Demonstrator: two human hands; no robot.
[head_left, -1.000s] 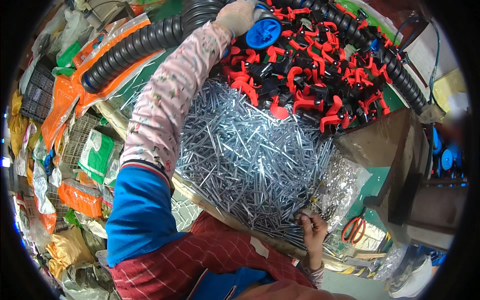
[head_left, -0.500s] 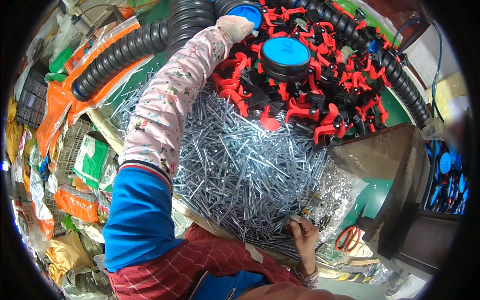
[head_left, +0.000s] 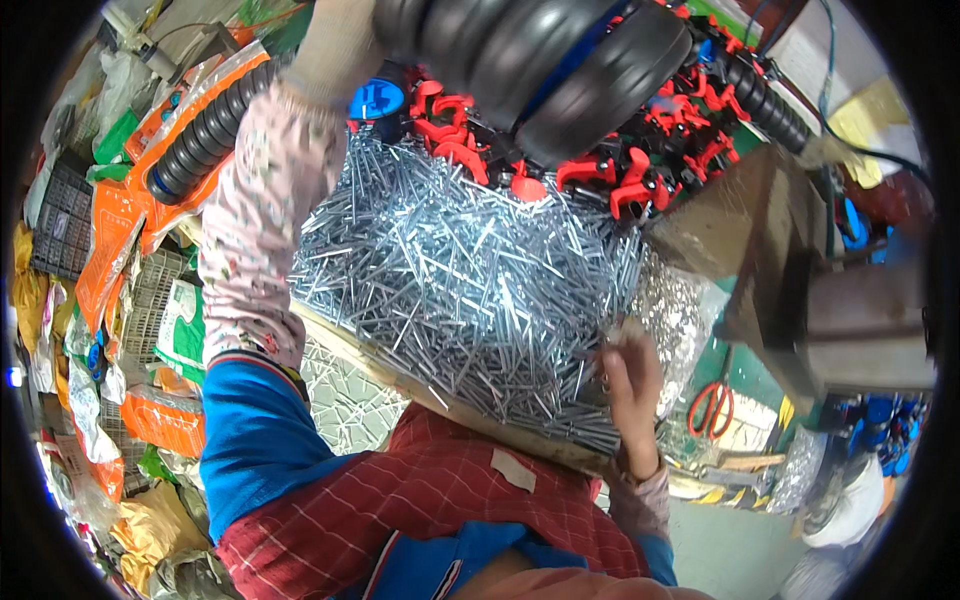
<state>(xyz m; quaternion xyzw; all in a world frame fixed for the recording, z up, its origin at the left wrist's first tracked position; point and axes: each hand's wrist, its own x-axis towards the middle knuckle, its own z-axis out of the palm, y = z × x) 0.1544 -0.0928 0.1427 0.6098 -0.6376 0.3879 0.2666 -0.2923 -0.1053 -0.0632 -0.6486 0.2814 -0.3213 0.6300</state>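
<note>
My left hand (head_left: 338, 55), in a pale knit glove, grips the left end of a row of thick black wheels (head_left: 600, 95) at the top. The row hangs tilted over the heap; my fingertips are hidden. Below it lies a large pile of loose silvery metal pins (head_left: 440, 270). My bare right hand (head_left: 635, 390) is at the pile's right edge, by a clear bag of small shiny metal pieces (head_left: 680, 310). Its thumb and fingers are drawn together; blur hides what they hold, if anything. Black brackets with red levers (head_left: 640, 180) are heaped beyond the pins.
Red-handled scissors (head_left: 712, 408) lie right of my right hand. A brown metal machine housing (head_left: 770, 240) rises beside them. One wheel with a blue face (head_left: 377, 99) sits near my left wrist. Another black wheel row (head_left: 205, 140) lies at left, by orange bags (head_left: 105, 235).
My left hand has moved left and nearer, lifting a row of wheels across the bracket heap. My right hand has shifted slightly right and up. The view has shifted too.
</note>
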